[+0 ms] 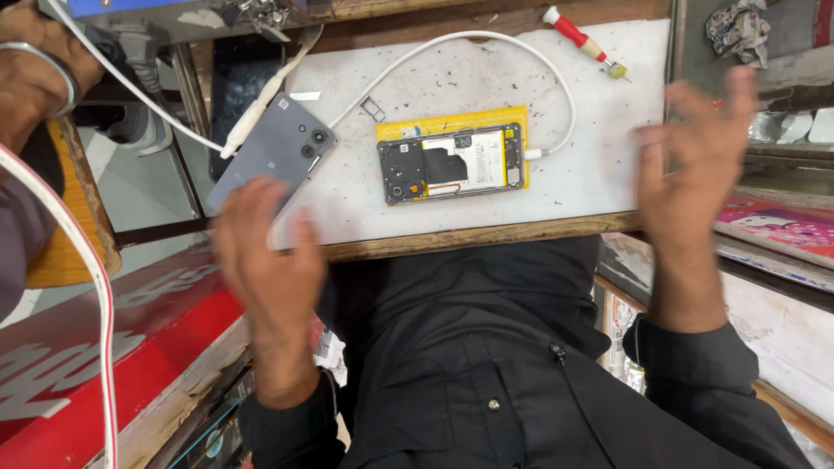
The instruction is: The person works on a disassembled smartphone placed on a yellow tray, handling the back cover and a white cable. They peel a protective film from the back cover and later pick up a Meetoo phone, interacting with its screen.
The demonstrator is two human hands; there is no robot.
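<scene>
— So, from the head camera: where are the hands, and do they hold anything?

— Neither does. The left hand (261, 252) hangs at the near-left corner of the workbench (599, 113), fingers spread apart and blurred, its fingertips just over the near end of a grey phone back cover (276, 148). I cannot tell whether they touch it. The right hand (695, 156) is raised off the right edge, fingers apart too, gripping nothing.

— And the opened phone?

— The opened phone (452, 162) lies flat near the middle of the bench, close to the near edge, on a yellow pad (452, 119) — likely to keep it from sliding. It lies back-up with the cover off, so the battery and boards show.

— Which way does it run?

— Long axis left to right, along the near edge. Its camera end points left; the right end takes a white cable (486, 39) that loops over the far side.

— Anything else?

— A red-handled screwdriver (578, 39) at the far right corner, well apart, and a small SIM tray (373, 108) just beyond the pad's left corner. The back cover lies slanted, partly overhanging the left edge.
</scene>
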